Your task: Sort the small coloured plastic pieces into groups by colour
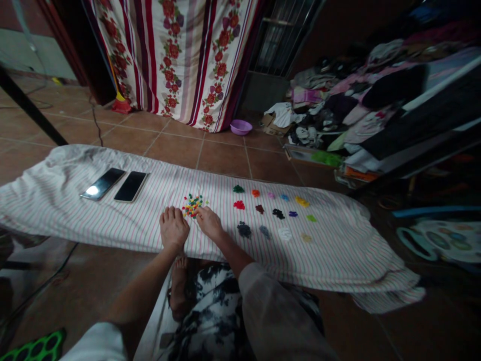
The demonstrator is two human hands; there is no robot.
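A mixed pile of small pieces [193,204], mostly green, yellow and red, lies on the striped cloth in front of me. My left hand [174,228] rests on the cloth just left of the pile, palm down, its fingers side by side and slightly bent. At the pile's right edge, my right hand [210,223] has its thumb and index finger pinched together. Whatever is between those fingertips is too small to make out. To the right are small single-colour heaps, among them a green heap [238,189], a red heap [239,205], a black heap [278,214] and a white heap [284,233].
Two phones [131,186] lie on the striped cloth [161,173] at the left. Beyond the table are a floral curtain [173,60], a purple basin [241,127] and a broom [121,104]. Heaped clothes [338,108] fill the far right.
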